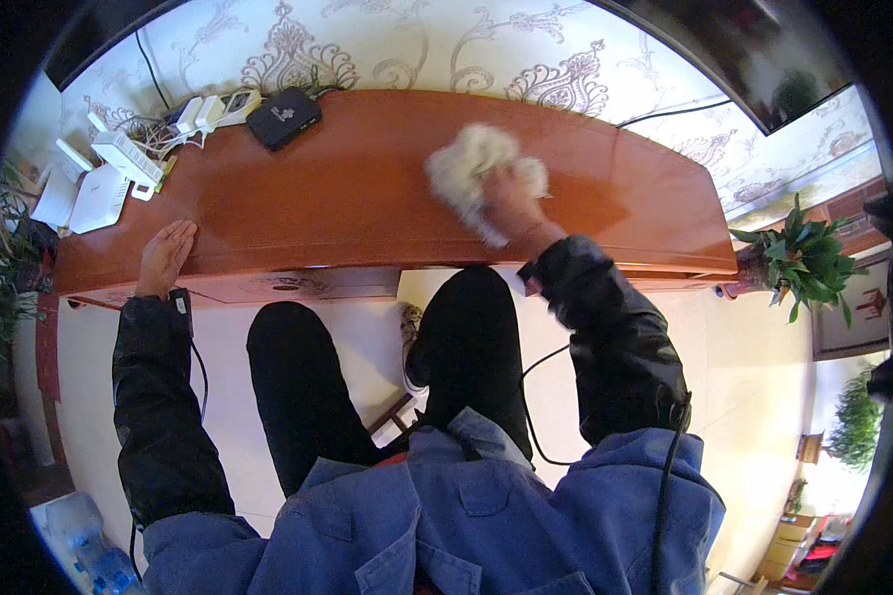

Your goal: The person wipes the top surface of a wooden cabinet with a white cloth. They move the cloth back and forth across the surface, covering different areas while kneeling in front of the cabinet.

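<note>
My right hand [517,204] grips a bunched whitish cloth [469,167] against the glossy reddish-brown top of a long wooden cabinet [327,186]. Hand and cloth look slightly blurred. Around them, parts of the cabinet top show a sheen. My left hand [168,256] rests flat near the front edge at the left end, its fingers straight and holding nothing. The nearest things to it are a white router [100,197] and another white device [126,156] with antennas.
A black set-top box [284,119] and white power adapters [208,113] with tangled cables sit at the back left. A wall-mounted screen [744,59] overhangs the right. A potted plant [792,256] stands by the right end. Large plastic bottles [93,547] are at lower left.
</note>
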Available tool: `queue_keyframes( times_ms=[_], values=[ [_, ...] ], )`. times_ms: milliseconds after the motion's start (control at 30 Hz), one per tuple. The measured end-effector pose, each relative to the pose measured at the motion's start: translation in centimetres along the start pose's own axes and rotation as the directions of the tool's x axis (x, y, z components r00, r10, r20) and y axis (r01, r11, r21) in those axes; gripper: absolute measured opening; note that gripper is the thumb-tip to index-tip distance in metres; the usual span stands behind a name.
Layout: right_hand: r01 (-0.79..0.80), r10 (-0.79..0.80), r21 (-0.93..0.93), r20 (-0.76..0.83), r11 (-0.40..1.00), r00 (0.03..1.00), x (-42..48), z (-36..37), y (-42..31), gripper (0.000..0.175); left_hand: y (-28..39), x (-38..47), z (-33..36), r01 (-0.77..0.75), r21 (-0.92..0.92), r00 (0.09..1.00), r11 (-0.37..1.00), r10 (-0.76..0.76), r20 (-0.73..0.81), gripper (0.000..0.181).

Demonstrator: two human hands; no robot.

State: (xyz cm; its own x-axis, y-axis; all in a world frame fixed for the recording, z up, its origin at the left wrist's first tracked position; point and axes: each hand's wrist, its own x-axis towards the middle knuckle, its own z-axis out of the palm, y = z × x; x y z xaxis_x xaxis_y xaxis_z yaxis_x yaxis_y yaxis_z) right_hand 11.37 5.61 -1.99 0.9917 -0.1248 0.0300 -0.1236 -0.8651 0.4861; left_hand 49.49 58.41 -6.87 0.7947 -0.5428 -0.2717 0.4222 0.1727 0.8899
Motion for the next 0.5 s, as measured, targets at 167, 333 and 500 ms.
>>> queue_keyframes(
  times_ms=[167,333,500],
  values=[
    [0.349,-0.228,0.331,-0.353,0.877,0.908,-2.8,-0.3,-1.0,0.033,-0.6,0.5,-1.5,-0.06,-0.016,0.996,0.998,0.061,0.058,0.043],
    [-0.422,0.467,0.381,-0.031,0.823,0.884,-9.5,5.1,8.7,0.041,-0.5,1.1,-1.6,-0.05,0.018,0.999,0.999,0.05,0.022,0.041],
    [-0.565,0.57,0.144,0.008,0.813,0.822,-11.4,6.1,8.0,0.038,-0.5,1.0,-0.7,-0.034,0.018,0.997,0.999,0.035,-0.064,0.04]
  ],
)
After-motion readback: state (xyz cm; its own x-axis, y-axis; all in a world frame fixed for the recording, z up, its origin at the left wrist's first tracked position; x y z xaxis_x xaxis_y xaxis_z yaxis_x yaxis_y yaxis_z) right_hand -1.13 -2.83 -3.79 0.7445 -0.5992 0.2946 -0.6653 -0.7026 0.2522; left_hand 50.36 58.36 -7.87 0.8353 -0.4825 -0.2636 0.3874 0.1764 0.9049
